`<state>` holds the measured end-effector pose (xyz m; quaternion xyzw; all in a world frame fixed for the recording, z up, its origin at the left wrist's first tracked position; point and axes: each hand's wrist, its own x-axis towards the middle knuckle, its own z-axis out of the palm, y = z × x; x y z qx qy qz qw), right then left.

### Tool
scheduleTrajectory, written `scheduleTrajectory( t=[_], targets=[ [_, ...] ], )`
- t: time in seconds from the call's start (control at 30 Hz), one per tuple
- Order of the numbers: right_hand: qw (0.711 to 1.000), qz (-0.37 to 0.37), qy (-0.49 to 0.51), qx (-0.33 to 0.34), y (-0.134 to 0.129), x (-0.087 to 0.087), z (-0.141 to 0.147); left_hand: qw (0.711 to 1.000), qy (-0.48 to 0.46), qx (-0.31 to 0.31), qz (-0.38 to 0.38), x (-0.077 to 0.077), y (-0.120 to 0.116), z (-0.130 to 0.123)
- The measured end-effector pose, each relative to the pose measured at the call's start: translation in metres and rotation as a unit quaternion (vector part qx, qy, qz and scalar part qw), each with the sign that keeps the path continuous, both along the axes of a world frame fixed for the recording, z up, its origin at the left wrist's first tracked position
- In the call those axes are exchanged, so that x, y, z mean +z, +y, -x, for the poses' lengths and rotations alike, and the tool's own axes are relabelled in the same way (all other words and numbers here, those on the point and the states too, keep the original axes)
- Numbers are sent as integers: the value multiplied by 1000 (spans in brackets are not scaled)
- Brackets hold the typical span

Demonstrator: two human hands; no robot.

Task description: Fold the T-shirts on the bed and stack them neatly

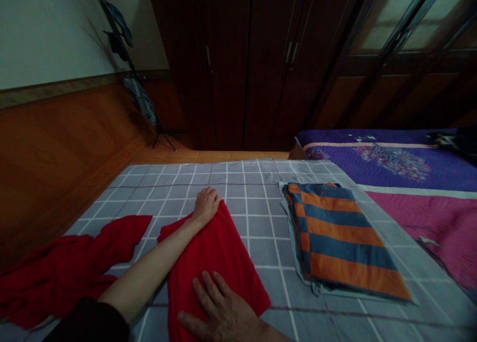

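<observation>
A folded red cloth (219, 247) lies on the grey checked bedspread, in front of me. My left hand (207, 204) is at its far edge, with the fingers curled together over the cloth near the top corner. Flat on the near part of the same cloth rests my right hand (223, 307), fingers spread. To the left lies a crumpled red garment (74, 262), partly behind my left forearm. On the right is a folded stack with an orange and blue striped cloth (343, 233) on top.
Beyond the bed's far edge stand dark wardrobes (261, 69). A coat stand (121, 39) with hanging items is at the far left, near the wall. At the right is another surface with a purple and pink floral cover (395, 163).
</observation>
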<state>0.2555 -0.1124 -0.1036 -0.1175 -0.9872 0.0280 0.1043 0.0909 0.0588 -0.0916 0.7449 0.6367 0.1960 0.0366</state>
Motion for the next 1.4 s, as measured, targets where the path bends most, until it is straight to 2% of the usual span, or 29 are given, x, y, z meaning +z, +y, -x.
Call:
scheduleTrajectory(
  t=[0.1, 0.17, 0.23, 0.3, 0.37, 0.47, 0.6, 0.7, 0.8, 0.87, 0.97, 1.07, 1.13, 1.3, 1.4],
  targets=[
    [1000, -17, 7, -2, 1, 1, 0, 999, -4, -48, -9, 8, -17, -7],
    [999, -34, 12, -2, 1, 0, -1, 991, 9, -130, 4, 10, -34, -13],
    [999, -42, 14, 0, 0, -3, -1, 972, 40, -226, 44, 7, -49, -16],
    [999, -39, 18, -1, 0, -5, -2, 955, 73, -274, 84, 1, -55, -14],
    [999, -24, 21, -4, 0, -7, -2, 959, 92, -250, 101, -6, -51, -7],
    [1000, 10, 11, -4, 0, -4, -1, 974, 98, -174, 106, -11, -33, 6],
    [999, 31, -8, -2, 0, 4, -2, 985, 89, -108, 96, -7, -22, 14],
    [999, 42, 2, 0, -1, 5, -5, 992, 86, -71, 65, 1, -38, 22],
    [998, 55, 11, 2, -3, 5, -8, 992, 96, -69, 35, 5, -69, 41],
    [998, 57, 14, 4, -3, 5, -8, 992, 108, -58, 28, 2, -90, 58],
    [999, 50, 17, 5, -2, 7, -7, 993, 106, -17, 37, -12, -114, 83],
    [999, 42, 23, 5, -1, 7, -5, 996, 73, 17, 45, -29, -120, 98],
    [999, 38, 24, 5, 0, 5, -4, 997, 53, 18, 43, -34, -119, 102],
    [999, 28, 24, 10, -2, -4, -2, 999, 16, 29, 34, -24, -122, 99],
    [999, 28, 16, 6, -1, -4, -1, 999, 20, 3, 29, -18, -130, 95]
  ],
)
